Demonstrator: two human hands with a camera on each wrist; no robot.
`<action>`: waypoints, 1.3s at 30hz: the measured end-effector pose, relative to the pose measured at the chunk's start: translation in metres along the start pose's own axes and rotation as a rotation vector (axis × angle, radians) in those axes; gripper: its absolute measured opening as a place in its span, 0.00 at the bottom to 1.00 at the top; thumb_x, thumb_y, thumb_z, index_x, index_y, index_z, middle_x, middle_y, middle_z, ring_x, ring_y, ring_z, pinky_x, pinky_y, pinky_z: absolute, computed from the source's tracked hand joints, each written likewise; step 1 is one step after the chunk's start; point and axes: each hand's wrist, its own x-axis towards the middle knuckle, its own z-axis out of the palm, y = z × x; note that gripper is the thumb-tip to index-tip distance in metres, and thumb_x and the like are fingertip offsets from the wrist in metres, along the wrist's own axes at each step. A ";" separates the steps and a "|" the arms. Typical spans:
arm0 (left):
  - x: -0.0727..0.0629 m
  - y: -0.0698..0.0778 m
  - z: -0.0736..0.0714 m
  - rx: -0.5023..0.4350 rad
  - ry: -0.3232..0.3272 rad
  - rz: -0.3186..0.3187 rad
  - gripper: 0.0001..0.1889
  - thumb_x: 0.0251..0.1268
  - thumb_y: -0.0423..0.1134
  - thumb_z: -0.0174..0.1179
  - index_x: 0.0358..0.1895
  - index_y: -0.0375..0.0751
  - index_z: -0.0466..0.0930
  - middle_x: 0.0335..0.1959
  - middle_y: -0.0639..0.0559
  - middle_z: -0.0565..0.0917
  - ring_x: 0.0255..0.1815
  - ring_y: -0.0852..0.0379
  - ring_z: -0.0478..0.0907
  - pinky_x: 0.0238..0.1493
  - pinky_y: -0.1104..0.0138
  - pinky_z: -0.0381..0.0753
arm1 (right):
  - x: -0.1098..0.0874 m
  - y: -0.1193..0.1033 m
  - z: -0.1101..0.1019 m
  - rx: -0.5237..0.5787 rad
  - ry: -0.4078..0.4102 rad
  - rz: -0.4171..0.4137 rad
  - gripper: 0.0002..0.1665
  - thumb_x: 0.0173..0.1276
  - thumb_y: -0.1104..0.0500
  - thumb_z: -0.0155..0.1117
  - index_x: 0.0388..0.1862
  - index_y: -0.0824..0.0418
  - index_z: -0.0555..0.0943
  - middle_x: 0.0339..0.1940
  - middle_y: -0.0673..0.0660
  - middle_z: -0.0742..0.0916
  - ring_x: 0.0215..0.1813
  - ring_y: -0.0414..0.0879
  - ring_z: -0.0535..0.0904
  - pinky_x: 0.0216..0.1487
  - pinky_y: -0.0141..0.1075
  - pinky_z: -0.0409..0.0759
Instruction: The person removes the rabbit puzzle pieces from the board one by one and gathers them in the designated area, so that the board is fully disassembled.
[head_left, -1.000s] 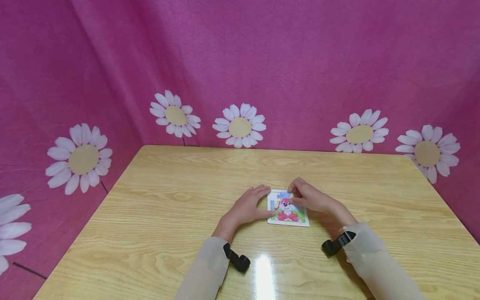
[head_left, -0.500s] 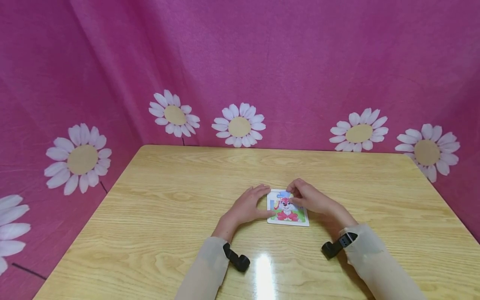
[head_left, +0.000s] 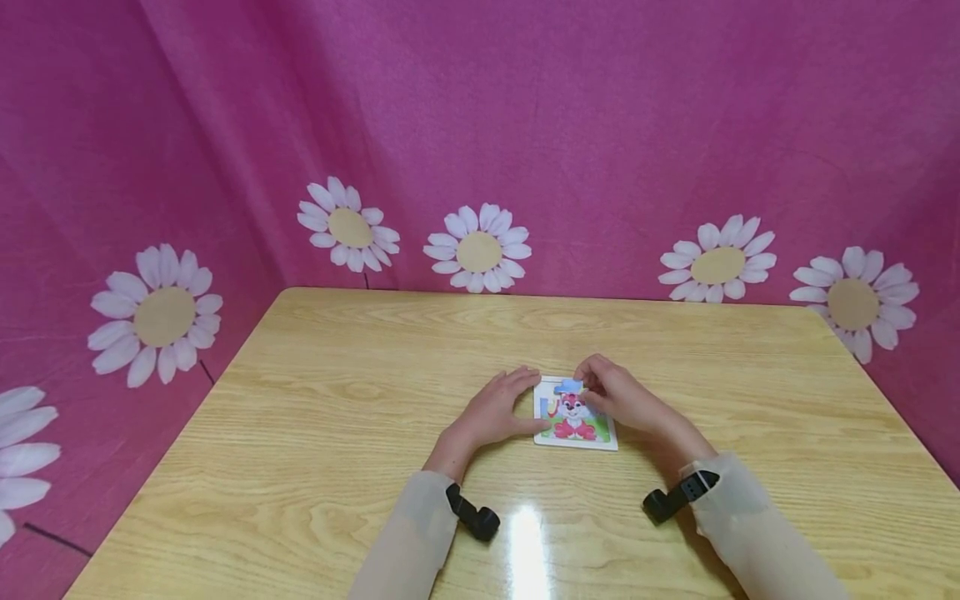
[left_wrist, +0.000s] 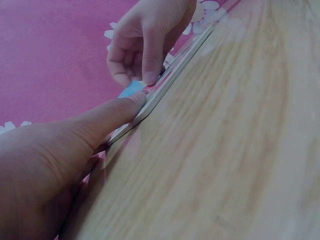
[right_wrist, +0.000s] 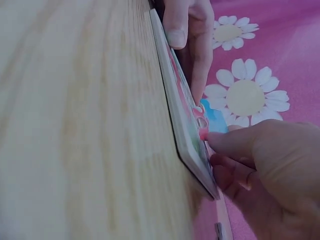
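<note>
A small square jigsaw puzzle board with a white border lies on the table, showing a pink cartoon animal on green. At its left edge my left hand holds it, thumb on the face and fingertips by the far left corner. My right hand is over the far right part. Its thumb and fingers pinch a puzzle piece, blue with some red, which stands out from the board's face in the right wrist view. Part of the piece and the board's far right corner are hidden behind this hand.
The wood-grain table extends around the board on every side. A pink cloth with white daisies hangs behind and to the left. Black wrist cameras sit on both sleeves.
The piece in my right hand has shifted slightly left, and more of its blue shows in the head view. My left hand and the board keep their places.
</note>
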 end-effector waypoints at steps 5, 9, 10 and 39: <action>0.000 0.000 0.000 0.003 0.001 0.002 0.41 0.59 0.58 0.66 0.74 0.47 0.63 0.77 0.54 0.63 0.81 0.57 0.52 0.83 0.60 0.46 | -0.002 -0.004 0.000 0.005 0.051 -0.004 0.07 0.66 0.73 0.60 0.42 0.66 0.75 0.37 0.58 0.82 0.40 0.44 0.76 0.40 0.30 0.79; 0.001 0.000 0.000 0.007 0.003 0.006 0.41 0.59 0.57 0.66 0.74 0.47 0.64 0.77 0.53 0.63 0.81 0.57 0.52 0.83 0.60 0.46 | -0.003 -0.005 0.001 0.020 0.073 -0.011 0.07 0.66 0.73 0.60 0.41 0.66 0.76 0.37 0.59 0.82 0.40 0.44 0.77 0.40 0.30 0.80; 0.001 0.000 0.000 0.006 0.002 0.006 0.41 0.59 0.57 0.66 0.74 0.47 0.64 0.77 0.53 0.63 0.81 0.57 0.52 0.83 0.60 0.46 | -0.003 -0.005 0.002 0.021 0.080 -0.014 0.07 0.66 0.73 0.60 0.41 0.66 0.77 0.37 0.59 0.83 0.40 0.44 0.77 0.40 0.29 0.80; 0.001 0.002 -0.001 0.003 -0.005 0.006 0.41 0.59 0.57 0.66 0.74 0.47 0.63 0.77 0.53 0.62 0.81 0.56 0.52 0.83 0.60 0.46 | -0.024 0.016 -0.011 0.043 0.202 0.014 0.08 0.65 0.73 0.62 0.41 0.65 0.79 0.35 0.57 0.84 0.37 0.34 0.76 0.39 0.26 0.79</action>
